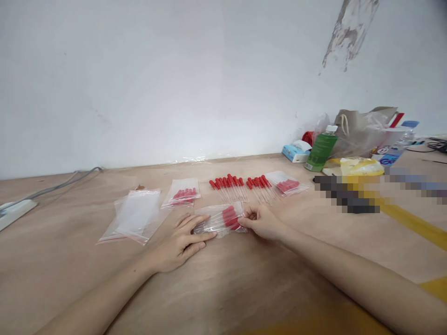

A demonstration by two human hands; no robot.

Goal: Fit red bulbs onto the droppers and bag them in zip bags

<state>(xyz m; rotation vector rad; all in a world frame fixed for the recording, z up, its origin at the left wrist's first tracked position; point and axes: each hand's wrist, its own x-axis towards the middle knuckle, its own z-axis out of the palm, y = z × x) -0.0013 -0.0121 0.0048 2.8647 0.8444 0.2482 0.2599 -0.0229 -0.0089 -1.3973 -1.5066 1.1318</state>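
In front of me lies a clear zip bag with several red-bulbed glass droppers inside, their bulbs toward the right. My left hand rests on the bag's left end, fingers spread out and lying flat. At the other end, my right hand pinches the bag's edge beside the red bulbs. Just behind are two groups of loose droppers, a larger one and a smaller one, bulbs pointing to the wall. Filled bags lie on either side of them, one on the left and one on the right.
A stack of flat zip bags lies left of my left hand. A power strip with a grey cable is at the far left. At the back right stand a tissue pack, a green bottle and a clear bottle.
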